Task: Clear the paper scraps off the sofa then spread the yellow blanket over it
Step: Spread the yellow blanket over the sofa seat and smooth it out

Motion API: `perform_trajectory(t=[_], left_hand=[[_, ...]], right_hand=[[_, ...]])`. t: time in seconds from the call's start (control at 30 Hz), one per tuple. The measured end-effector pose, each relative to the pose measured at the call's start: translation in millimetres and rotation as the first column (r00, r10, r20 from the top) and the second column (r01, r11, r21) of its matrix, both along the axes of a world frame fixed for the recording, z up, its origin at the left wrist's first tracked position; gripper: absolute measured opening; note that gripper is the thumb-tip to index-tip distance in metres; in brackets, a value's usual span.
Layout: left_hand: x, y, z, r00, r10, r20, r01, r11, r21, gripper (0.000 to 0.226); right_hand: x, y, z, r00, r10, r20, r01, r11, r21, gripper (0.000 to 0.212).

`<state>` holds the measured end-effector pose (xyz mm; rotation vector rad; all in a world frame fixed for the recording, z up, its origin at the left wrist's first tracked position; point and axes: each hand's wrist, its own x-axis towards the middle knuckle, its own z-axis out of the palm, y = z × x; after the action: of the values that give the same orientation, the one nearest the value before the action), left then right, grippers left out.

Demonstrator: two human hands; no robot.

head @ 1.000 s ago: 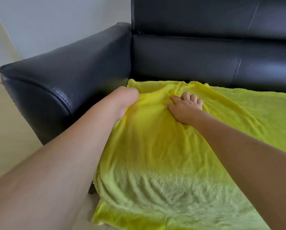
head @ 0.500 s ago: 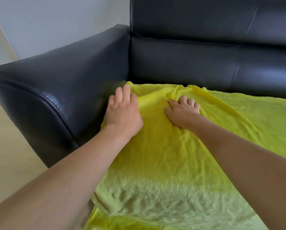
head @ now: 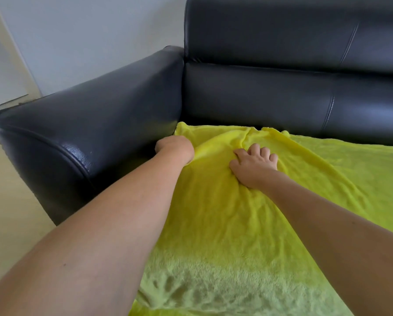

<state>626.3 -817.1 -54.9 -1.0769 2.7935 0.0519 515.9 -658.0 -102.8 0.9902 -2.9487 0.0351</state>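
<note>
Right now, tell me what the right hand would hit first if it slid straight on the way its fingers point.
The right hand would first meet the raised fold of the yellow blanket just past its fingertips, then probably the sofa's black backrest behind it; the depth between them is hard to judge.

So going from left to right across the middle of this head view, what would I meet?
Pale floor → black leather sofa armrest → left hand, tucked at the edge of the yellow fleece blanket → right hand, pressing on the blanket → more of the blanket, spread over the seat.
</note>
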Motion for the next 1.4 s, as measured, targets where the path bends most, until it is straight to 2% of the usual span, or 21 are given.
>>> perform_trajectory(t=[0.1, 0.23, 0.33, 0.37, 0.43, 0.47, 0.5, 0.6, 0.73, 0.83, 0.87, 0.93, 1.0, 1.03, 1.13, 1.27, 1.33, 1.4], left_hand=[[-13, -1, 5, 1.0, 0.011, -0.024, -0.012, 0.999, -0.053, 0.029], [-21, -5, 13, 0.987, 0.046, -0.155, -0.091, 0.951, -0.296, 0.041], [-25, 5, 6, 0.976, -0.041, -0.212, -0.039, 0.933, -0.357, 0.051], [-26, 11, 1, 0.947, -0.114, -0.3, 0.004, 0.939, -0.343, 0.049], [-26, 23, -14, 0.874, -0.182, -0.45, 0.101, 0.975, -0.198, 0.05], [-24, 28, -23, 0.886, -0.162, -0.434, 0.129, 0.986, -0.104, 0.056], [-21, 31, -34, 0.927, -0.121, -0.355, 0.122, 0.992, -0.02, 0.063], [-15, 29, -58, 0.981, -0.01, -0.192, 0.039, 0.988, 0.149, 0.075], [-15, 16, -55, 0.983, -0.019, -0.181, 0.058, 0.975, 0.213, 0.085], [-7, 14, -60, 0.973, 0.031, -0.228, 0.023, 0.973, 0.229, 0.089], [-6, 16, -61, 0.968, 0.036, -0.25, 0.011, 0.983, 0.182, 0.089], [-8, 22, -57, 0.939, -0.04, -0.341, 0.024, 0.998, -0.051, 0.081], [-13, 20, -46, 0.878, -0.191, -0.439, 0.053, 0.95, -0.308, 0.06], [-17, 15, -40, 0.848, -0.236, -0.474, 0.064, 0.934, -0.352, 0.05], [-30, -8, -25, 0.811, -0.184, -0.555, 0.073, 0.974, -0.217, 0.039], [-54, -28, -18, 0.816, -0.094, -0.57, 0.123, 0.992, 0.013, 0.041], [-67, -34, -21, 0.84, -0.054, -0.539, 0.097, 0.994, 0.051, 0.04], [-83, -39, -21, 0.864, -0.024, -0.502, 0.051, 0.998, 0.039, 0.037]], right_hand=[[-2, -5, 8, 1.0, -0.002, 0.018, 0.001, 0.999, 0.046, 0.058], [-1, -10, 14, 1.0, 0.001, 0.031, -0.004, 0.997, 0.073, 0.058], [-1, -8, 17, 1.0, -0.014, 0.013, 0.013, 1.0, 0.027, 0.058], [-2, -6, 20, 0.999, -0.04, -0.023, 0.039, 0.999, -0.027, 0.057], [-9, -3, 25, 0.986, -0.08, -0.144, 0.051, 0.98, -0.192, 0.049], [-14, -1, 26, 0.978, -0.079, -0.192, 0.027, 0.966, -0.257, 0.045], [-19, 1, 26, 0.976, -0.064, -0.209, 0.002, 0.959, -0.282, 0.045], [-27, 1, 19, 0.993, 0.011, -0.118, -0.036, 0.976, -0.214, 0.056], [-31, -5, 0, 0.994, 0.099, 0.056, -0.093, 0.991, -0.099, 0.066], [-33, -5, -8, 0.991, 0.1, 0.085, -0.094, 0.993, -0.072, 0.065], [-34, -5, -10, 0.992, 0.098, 0.076, -0.091, 0.992, -0.083, 0.064], [-33, -4, -12, 0.993, 0.098, 0.061, -0.091, 0.99, -0.107, 0.064], [-32, -4, -12, 0.993, 0.104, 0.053, -0.097, 0.987, -0.132, 0.063], [-32, -4, -12, 0.993, 0.105, 0.05, -0.098, 0.986, -0.138, 0.063], [-28, -4, -8, 0.992, 0.106, 0.067, -0.096, 0.986, -0.133, 0.062], [-29, -10, 5, 0.993, 0.089, 0.081, -0.083, 0.994, -0.07, 0.062], [-38, -17, 19, 0.993, 0.06, 0.105, -0.055, 0.997, -0.053, 0.058], [-50, -24, 30, 0.997, 0.05, 0.065, -0.044, 0.995, -0.091, 0.048]])
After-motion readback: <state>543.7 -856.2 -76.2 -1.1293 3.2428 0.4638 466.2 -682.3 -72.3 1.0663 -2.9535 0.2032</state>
